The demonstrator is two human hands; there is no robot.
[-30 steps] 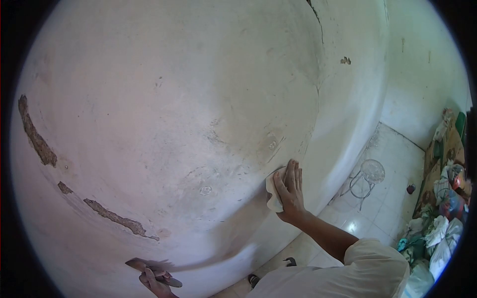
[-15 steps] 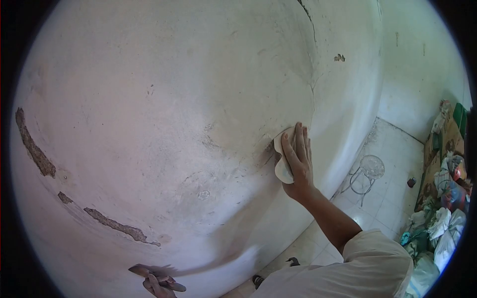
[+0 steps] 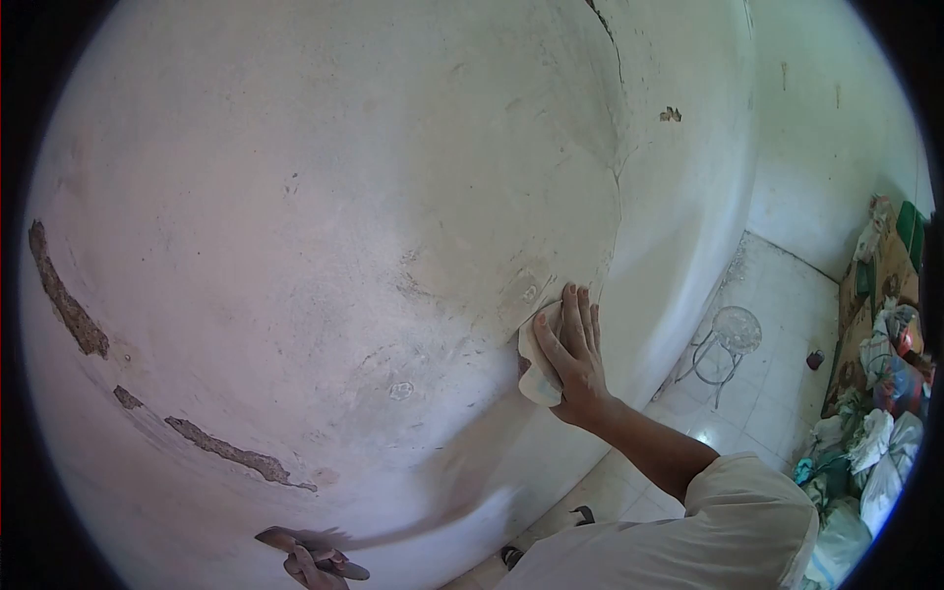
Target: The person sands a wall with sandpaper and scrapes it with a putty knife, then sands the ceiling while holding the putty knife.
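Note:
My right hand (image 3: pixel 578 364) lies nearly flat against the pale wall (image 3: pixel 344 197), its fingers pointing up. Under its palm is a curled cream sheet that looks like sandpaper (image 3: pixel 536 372), pressed to the plaster; a darker underside shows at the left edge. Low at the bottom of the view, my left hand (image 3: pixel 313 570) is closed around what appears to be a putty knife (image 3: pixel 280 536), its flat blade pointing left. Part of that hand is cut off by the frame. Smudged grey patches and a small ring-shaped mark (image 3: pixel 401 390) are left of my right hand.
Broken plaster strips (image 3: pixel 67 295) run along the wall's left side, and a crack (image 3: pixel 618 177) descends at upper right. On the tiled floor stands a round stool (image 3: pixel 737 330) with metal legs. Bags and cardboard (image 3: pixel 875 433) are piled at far right.
My right hand has slid down and slightly left along the wall with the sandpaper, uncovering a mark just above it. My left hand has stayed in place.

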